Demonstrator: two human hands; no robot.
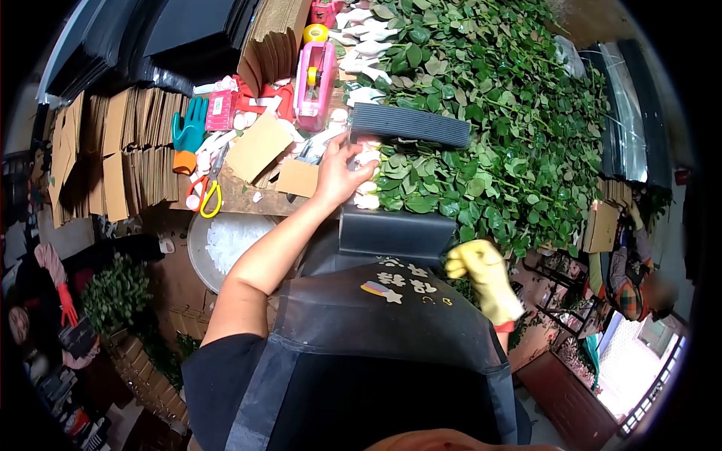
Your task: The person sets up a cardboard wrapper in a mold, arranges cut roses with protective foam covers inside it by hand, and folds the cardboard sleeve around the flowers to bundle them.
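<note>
My bare left hand [342, 173] has its fingers curled round pale pink rose heads [367, 159] at the left end of a leafy bunch. The bunch lies between an upright dark ribbed wrapping sheet [410, 124] and a smooth black sheet [395, 233] that curves up at the table's near edge. On my right hand [481, 274] is a yellow rubber glove. Its fingers are bent closed by the black sheet's right corner, slightly blurred; what they hold, if anything, is hidden.
Rose stems with green leaves [489, 113] cover the table's right side. Scissors [213, 192], a teal glove [190, 131], a pink tape dispenser [314, 86] and cardboard pieces [259, 149] lie left. Cardboard stacks [124, 150] stand beyond. A round basin [226, 244] sits below. Another person [632, 282] is at right.
</note>
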